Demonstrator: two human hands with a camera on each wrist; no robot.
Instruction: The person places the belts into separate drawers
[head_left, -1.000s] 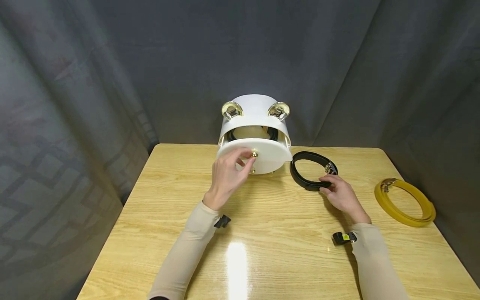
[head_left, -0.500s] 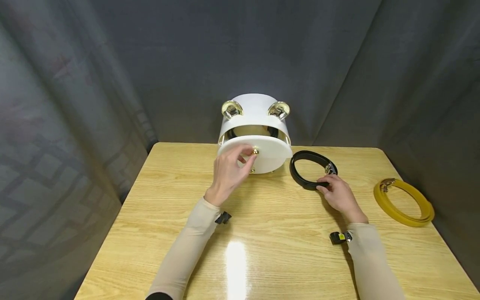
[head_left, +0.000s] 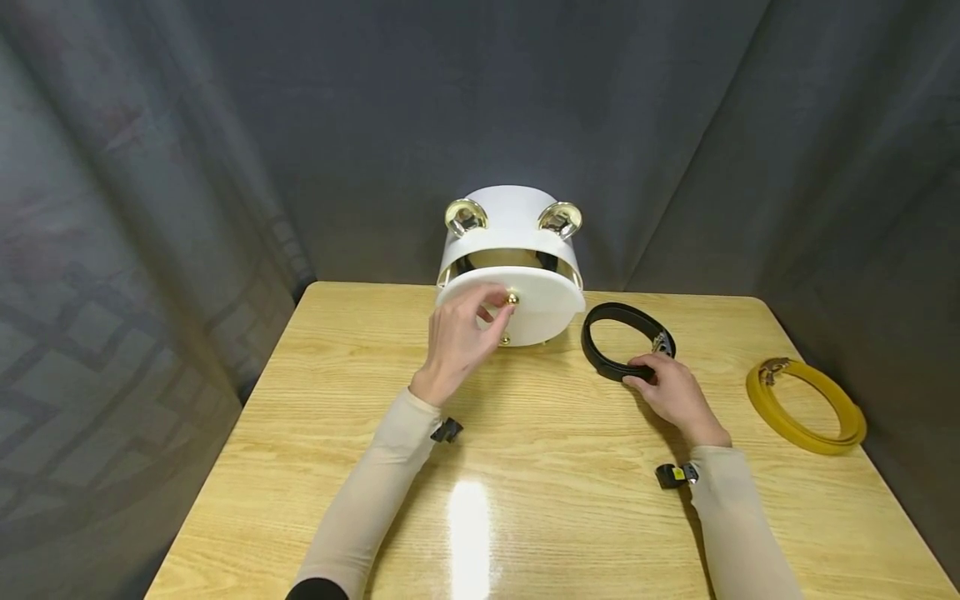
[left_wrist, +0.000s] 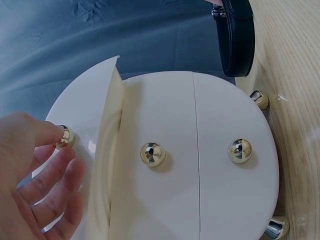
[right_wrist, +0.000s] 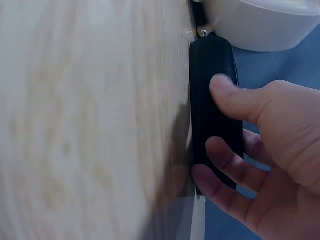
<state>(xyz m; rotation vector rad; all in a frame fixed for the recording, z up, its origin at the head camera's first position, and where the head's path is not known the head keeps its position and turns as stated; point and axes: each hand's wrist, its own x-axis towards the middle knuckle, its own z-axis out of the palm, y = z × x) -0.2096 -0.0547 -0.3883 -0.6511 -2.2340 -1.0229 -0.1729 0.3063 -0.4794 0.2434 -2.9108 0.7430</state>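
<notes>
Pinching round gold metal knob (head_left: pixel 512 299) with left hand (head_left: pixel 462 335), coiled black leathery belt (head_left: pixel 599 361) with right hand (head_left: pixel 671 390); best guide knob straight

1. Left arm (head_left: pixel 371 500): sleeved, slanting from the bottom edge of the head view up and rightward toward the centre.
2. Left hand (head_left: pixel 459 343): mid-frame, pinching; at lower left in its wrist view, thumb (left_wrist: pixel 47 133) above bent fingers (left_wrist: pixel 72 175).
3. Right arm (head_left: pixel 738 517): sleeved, rising leftward from the bottom edge, right of centre.
4. Right hand (head_left: pixel 675 396): right of centre, gripping between thumb and curled fingers; at lower right in its wrist view.
</notes>
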